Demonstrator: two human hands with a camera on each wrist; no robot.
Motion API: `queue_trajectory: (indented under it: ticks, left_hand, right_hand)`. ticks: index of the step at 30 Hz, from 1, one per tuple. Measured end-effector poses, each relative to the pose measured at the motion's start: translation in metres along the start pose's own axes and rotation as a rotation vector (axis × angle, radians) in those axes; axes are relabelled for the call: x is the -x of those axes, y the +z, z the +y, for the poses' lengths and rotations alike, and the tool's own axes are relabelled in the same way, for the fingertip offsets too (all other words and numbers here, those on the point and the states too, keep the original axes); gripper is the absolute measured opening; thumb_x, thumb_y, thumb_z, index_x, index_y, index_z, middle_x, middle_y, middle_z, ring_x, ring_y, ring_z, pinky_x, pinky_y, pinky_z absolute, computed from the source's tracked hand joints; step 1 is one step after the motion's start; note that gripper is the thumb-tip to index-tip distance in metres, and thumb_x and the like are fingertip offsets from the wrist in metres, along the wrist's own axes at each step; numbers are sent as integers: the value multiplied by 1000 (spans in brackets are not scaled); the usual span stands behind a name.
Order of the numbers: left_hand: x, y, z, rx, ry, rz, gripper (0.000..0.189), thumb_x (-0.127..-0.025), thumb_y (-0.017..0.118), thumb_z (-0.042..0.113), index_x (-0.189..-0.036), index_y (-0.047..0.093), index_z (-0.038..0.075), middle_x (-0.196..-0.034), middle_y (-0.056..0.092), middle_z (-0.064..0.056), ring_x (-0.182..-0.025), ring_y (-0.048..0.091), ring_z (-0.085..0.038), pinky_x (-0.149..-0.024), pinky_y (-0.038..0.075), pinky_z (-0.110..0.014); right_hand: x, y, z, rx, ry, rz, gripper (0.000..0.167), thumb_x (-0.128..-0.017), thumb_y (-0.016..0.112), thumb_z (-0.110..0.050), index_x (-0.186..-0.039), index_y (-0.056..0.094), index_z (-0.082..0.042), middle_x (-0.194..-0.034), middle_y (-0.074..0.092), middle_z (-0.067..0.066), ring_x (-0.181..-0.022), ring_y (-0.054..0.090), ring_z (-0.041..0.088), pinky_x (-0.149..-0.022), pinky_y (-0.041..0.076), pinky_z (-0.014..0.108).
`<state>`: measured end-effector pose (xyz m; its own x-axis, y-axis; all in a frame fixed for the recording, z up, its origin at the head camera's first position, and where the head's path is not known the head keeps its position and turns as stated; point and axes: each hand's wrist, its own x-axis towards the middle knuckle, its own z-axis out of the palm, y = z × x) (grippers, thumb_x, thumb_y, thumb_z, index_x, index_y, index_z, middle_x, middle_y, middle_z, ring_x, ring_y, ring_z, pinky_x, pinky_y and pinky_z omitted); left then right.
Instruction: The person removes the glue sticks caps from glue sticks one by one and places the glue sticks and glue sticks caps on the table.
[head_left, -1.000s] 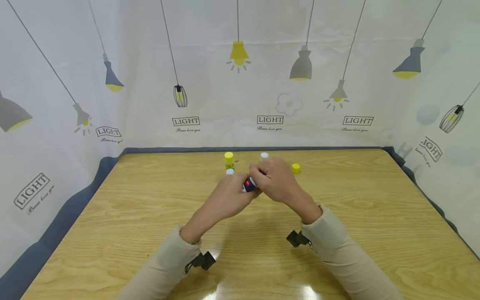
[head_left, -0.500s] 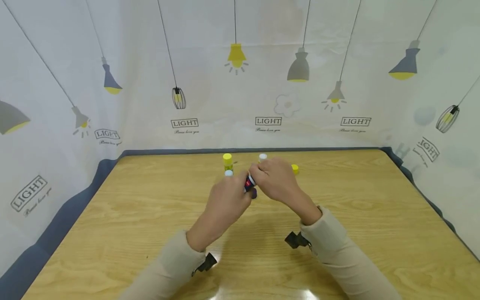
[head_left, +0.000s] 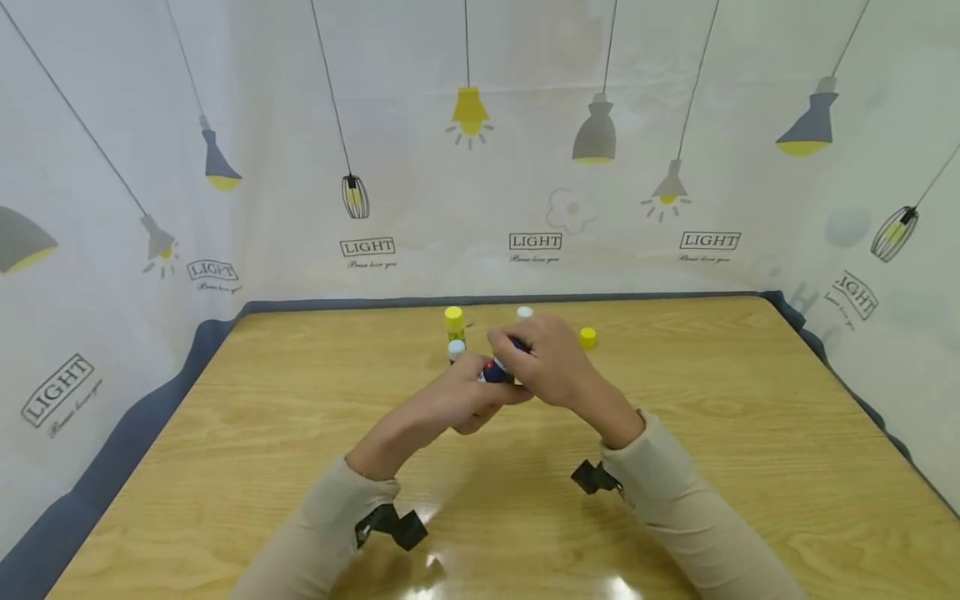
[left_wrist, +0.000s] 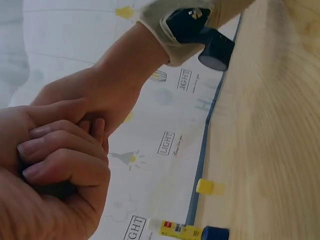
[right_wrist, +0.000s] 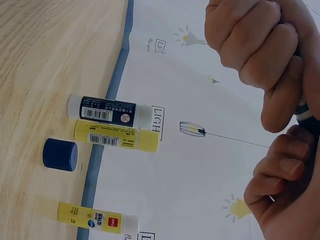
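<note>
A glue stick with a dark blue label is held tilted above the table between both hands. My left hand grips its lower part, fingers curled round it in the left wrist view. My right hand grips the upper end, where a dark blue piece shows between thumb and fingers. In the right wrist view a white band of the stick shows between the hands; the rest is mostly covered by fingers.
Beyond the hands stand a yellow-capped glue stick, a dark-labelled one with white ends, and a yellow one with a white top. A yellow cap lies to the right. A blue cap stands near them. A printed curtain encloses the table.
My left hand has turned and shifted its grip on the glue stick, its index finger now reaching under the right hand. The right hand stays nearly in place; the blue cap is now covered.
</note>
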<state>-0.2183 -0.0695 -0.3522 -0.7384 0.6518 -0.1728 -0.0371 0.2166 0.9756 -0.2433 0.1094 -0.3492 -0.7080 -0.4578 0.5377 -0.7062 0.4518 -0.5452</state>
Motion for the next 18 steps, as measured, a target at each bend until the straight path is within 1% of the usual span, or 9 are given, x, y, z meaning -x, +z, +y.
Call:
queue_trajectory:
  ticks: [2, 5, 6, 9, 12, 15, 18]
  left_hand:
    - [0, 0, 1, -41, 6, 6, 23, -104, 62, 24, -89, 64, 6, -51, 28, 5, -42, 17, -10, -43, 19, -27]
    - [-1, 2, 0, -158, 38, 71, 18, -103, 63, 22, -103, 69, 5, -54, 34, 5, -43, 27, -10, -44, 26, -25]
    - [-2, 3, -1, -201, 56, 98, 18, -103, 63, 22, -103, 70, 5, -54, 34, 5, -44, 28, -10, -45, 28, -25]
    - [-4, 7, -1, -341, 121, 188, 22, -102, 64, 21, -89, 67, 4, -56, 34, 6, -48, 30, -11, -51, 31, -25]
    - [-5, 10, -1, -439, 156, 271, 24, -103, 62, 21, -83, 64, 7, -57, 34, 5, -48, 29, -11, -51, 30, -25]
    - [-4, 13, -1, -531, 156, 352, 24, -104, 60, 21, -83, 64, 9, -58, 39, 4, -48, 33, -10, -49, 31, -24]
    - [-3, 15, -2, -626, 121, 437, 22, -103, 60, 18, -82, 62, 12, -61, 46, 3, -48, 38, -9, -47, 33, -23]
  right_hand:
    - [0, 0, 0, -1, -39, 19, 52, -101, 47, -25, -50, 40, -18, -47, 27, -11, -42, 21, 5, -45, 18, 22]
    - [1, 1, 1, 14, -53, 41, 55, -100, 47, -20, -46, 37, -17, -46, 23, -11, -43, 17, 5, -46, 14, 21]
    - [2, 2, 1, 23, -44, 48, 55, -100, 46, -19, -46, 35, -17, -46, 22, -11, -43, 16, 5, -46, 13, 21]
    - [2, 3, 2, 62, -5, 80, 54, -98, 46, -18, -45, 34, -17, -49, 22, -11, -46, 16, 6, -46, 13, 22]
    - [2, 5, 1, 84, 38, 102, 53, -98, 46, -19, -46, 33, -17, -51, 22, -10, -48, 15, 8, -47, 13, 23]
    - [1, 7, -1, 94, 93, 110, 52, -97, 46, -20, -47, 31, -18, -51, 21, -9, -49, 14, 9, -48, 12, 24]
    - [0, 9, -4, 88, 193, 96, 50, -96, 45, -20, -49, 28, -19, -51, 20, -8, -50, 12, 10, -48, 11, 25]
